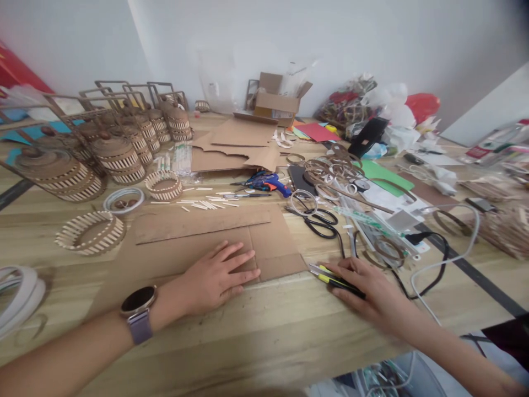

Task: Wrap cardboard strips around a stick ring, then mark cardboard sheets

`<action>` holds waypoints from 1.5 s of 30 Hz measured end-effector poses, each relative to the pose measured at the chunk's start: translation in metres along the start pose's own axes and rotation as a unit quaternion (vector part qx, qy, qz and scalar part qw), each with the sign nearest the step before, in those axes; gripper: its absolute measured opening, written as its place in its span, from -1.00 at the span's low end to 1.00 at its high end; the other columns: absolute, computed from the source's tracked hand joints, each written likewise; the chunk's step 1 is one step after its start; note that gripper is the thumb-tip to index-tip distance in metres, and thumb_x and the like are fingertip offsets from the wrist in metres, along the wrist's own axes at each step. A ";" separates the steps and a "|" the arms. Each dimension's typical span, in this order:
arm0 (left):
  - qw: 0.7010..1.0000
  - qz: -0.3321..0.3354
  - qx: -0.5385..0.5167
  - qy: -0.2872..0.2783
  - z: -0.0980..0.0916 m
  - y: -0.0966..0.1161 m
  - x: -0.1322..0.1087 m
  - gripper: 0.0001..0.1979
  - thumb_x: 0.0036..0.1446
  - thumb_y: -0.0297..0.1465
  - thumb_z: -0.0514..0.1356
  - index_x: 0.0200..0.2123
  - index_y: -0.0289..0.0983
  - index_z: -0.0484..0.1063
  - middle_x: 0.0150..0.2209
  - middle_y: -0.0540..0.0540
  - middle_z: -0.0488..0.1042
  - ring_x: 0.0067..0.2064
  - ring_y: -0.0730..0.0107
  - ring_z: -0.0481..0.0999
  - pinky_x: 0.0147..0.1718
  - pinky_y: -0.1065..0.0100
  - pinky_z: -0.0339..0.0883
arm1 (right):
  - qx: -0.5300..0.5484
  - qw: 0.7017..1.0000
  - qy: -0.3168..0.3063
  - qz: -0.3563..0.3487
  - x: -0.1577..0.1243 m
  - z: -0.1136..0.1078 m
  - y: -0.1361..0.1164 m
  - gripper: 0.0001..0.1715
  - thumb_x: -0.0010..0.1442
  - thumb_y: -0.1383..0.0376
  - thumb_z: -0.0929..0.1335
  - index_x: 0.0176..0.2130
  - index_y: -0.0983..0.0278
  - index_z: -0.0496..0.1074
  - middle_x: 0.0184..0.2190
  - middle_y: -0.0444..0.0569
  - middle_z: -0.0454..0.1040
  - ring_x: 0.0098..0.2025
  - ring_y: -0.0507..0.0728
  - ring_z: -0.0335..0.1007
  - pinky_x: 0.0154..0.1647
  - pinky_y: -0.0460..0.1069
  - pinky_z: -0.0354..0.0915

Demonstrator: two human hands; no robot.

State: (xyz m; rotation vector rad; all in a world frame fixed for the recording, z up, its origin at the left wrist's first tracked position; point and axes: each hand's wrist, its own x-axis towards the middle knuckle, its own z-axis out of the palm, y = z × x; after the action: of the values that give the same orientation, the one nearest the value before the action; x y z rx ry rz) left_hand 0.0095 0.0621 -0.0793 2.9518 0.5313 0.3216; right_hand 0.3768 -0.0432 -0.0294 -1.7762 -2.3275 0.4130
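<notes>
My left hand, with a watch on the wrist, lies flat with fingers spread on a large brown cardboard sheet on the wooden table. To the right of the sheet, my right hand closes its fingers over a yellow and black utility knife that lies on the table. The knife's tip points left, toward the cardboard's right edge.
Black scissors and a blue glue gun lie beyond the sheet. Several round stick-and-cardboard baskets stand at the left, an open cardboard box at the back. Cables, rings and paper clutter the right side.
</notes>
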 end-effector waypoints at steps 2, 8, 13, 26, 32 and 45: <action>1.000 -0.003 -0.003 0.006 0.001 0.000 0.000 -0.57 0.46 -0.19 -0.07 0.33 0.01 0.23 0.38 -0.06 0.19 0.40 0.05 0.07 0.35 -0.08 -0.05 | 0.004 1.000 -0.003 0.008 0.001 -0.001 -0.002 -0.50 0.33 0.10 0.25 0.18 0.14 0.46 -0.06 0.12 0.51 -0.03 0.27 0.47 0.02 0.20 0.42; 1.000 -0.008 -0.006 0.011 0.000 0.001 0.000 -0.56 0.46 -0.18 -0.08 0.31 0.00 0.26 0.37 -0.07 0.22 0.38 0.02 0.09 0.32 -0.11 0.01 | 0.020 1.000 -0.011 0.012 -0.008 -0.001 -0.003 -0.48 0.33 0.07 0.24 0.17 0.17 0.46 -0.10 0.12 0.49 -0.05 0.25 0.48 0.00 0.17 0.44; 1.000 -0.017 -0.006 0.008 0.000 0.004 0.004 -0.56 0.46 -0.19 -0.08 0.32 0.01 0.25 0.37 -0.07 0.22 0.38 0.01 0.09 0.32 -0.14 0.01 | 0.010 0.999 0.015 0.036 -0.011 0.005 -0.007 -0.49 0.32 0.07 0.24 0.12 0.19 0.49 -0.13 0.13 0.48 -0.08 0.26 0.47 -0.03 0.17 0.45; 0.998 -0.058 0.000 0.005 0.006 0.011 0.018 -0.57 0.45 -0.22 -0.07 0.32 -0.02 0.26 0.37 -0.09 0.22 0.36 -0.05 0.13 0.28 -0.19 0.05 | -0.020 0.995 0.083 0.046 0.000 0.023 -0.009 -0.49 0.32 0.10 0.25 0.12 0.25 0.48 -0.19 0.12 0.45 -0.16 0.25 0.45 -0.09 0.15 0.45; 0.998 -0.057 0.003 0.002 0.005 0.012 0.019 -0.56 0.45 -0.21 -0.06 0.32 -0.03 0.25 0.36 -0.09 0.23 0.35 -0.06 0.14 0.28 -0.19 0.05 | 0.009 0.998 0.059 0.024 0.006 0.030 -0.025 -0.52 0.33 0.14 0.25 0.14 0.24 0.47 -0.16 0.13 0.43 -0.10 0.26 0.44 -0.04 0.16 0.44; 0.998 -0.054 0.011 0.014 0.009 0.010 0.017 -0.57 0.44 -0.24 -0.01 0.32 0.00 0.24 0.37 -0.06 0.22 0.36 -0.03 0.13 0.29 -0.18 0.04 | -0.079 0.990 0.103 0.050 0.023 -0.001 -0.003 -0.56 0.35 0.09 0.23 0.08 0.22 0.45 -0.05 0.12 0.54 -0.02 0.27 0.48 0.03 0.16 0.40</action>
State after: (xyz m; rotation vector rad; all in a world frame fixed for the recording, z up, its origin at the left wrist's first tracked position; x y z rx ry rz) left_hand 0.0305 0.0575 -0.0835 2.9279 0.7002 0.3469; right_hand 0.3678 -0.0213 -0.0279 -1.9117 -2.1877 0.0538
